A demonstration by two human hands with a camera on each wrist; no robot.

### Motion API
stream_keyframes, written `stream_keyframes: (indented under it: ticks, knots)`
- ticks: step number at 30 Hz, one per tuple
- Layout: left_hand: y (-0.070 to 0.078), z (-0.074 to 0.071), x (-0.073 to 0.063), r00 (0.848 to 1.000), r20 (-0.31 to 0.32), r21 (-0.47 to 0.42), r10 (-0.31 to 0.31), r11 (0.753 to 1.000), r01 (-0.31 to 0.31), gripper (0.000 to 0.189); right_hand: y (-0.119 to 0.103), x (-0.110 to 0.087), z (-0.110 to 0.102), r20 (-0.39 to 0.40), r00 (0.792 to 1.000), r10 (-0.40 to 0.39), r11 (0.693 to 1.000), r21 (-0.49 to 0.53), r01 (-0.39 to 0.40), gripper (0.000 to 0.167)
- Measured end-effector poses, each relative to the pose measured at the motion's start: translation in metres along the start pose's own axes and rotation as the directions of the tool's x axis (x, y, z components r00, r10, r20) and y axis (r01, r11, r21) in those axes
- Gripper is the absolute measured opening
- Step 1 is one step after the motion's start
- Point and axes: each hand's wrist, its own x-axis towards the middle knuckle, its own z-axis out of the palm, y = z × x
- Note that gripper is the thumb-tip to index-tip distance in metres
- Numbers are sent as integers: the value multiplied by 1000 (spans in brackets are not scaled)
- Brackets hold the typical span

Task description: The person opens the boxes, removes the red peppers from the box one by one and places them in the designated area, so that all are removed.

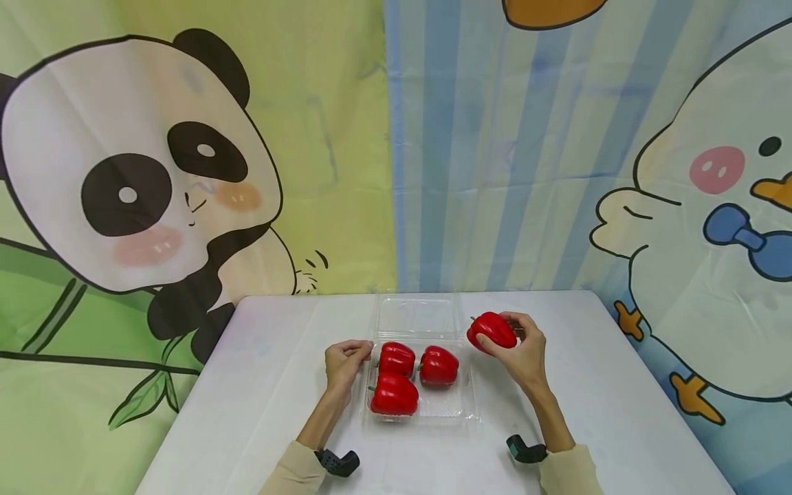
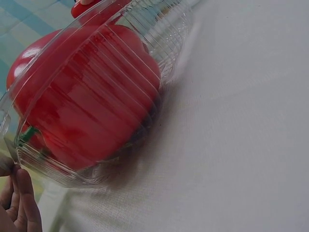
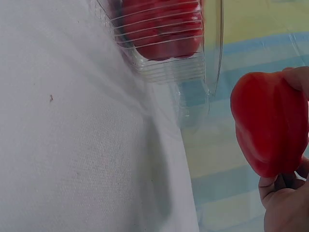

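Observation:
A clear plastic clamshell box [image 1: 442,405] stands on the table with its lid [image 1: 417,316] folded back flat behind it. Inside lie three red bell peppers: one at the back left [image 1: 396,359], one at the front left [image 1: 394,394] and one on the right [image 1: 438,366]. My left hand [image 1: 346,364] pinches the box's rim at its left back corner, also visible in the left wrist view, where the fingers [image 2: 29,198] meet the plastic edge. My right hand [image 1: 524,350] grips another red bell pepper [image 3: 270,123] between thumb and fingers, raised beyond the box's right back corner.
A white-covered table [image 1: 278,330] carries the box. Behind it hangs a printed curtain with a panda [image 1: 142,165] and a white bird [image 1: 711,275]. Each wrist wears a small black camera, the left [image 1: 339,463] and the right [image 1: 526,450].

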Motion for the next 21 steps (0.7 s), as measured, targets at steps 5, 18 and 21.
stream_keyframes:
  ticks: [5, 18, 21]
  knots:
    - [0, 1, 1, 1000, -2, -4, -4, 1000, 4, 15, 5, 3, 1, -28, 1000, 14, 1000, -7, -14, 63]
    - [1, 0, 0, 1000, -1, 11, -11, 1000, 11, 18, 14, 9, 3, -83, 994, 72, 997, -20, -74, 65]
    - [0, 1, 0, 1000, -3, 7, -11, 1000, 11, 17, 16, 10, 4, -87, 993, 83, 996, -20, -85, 66]
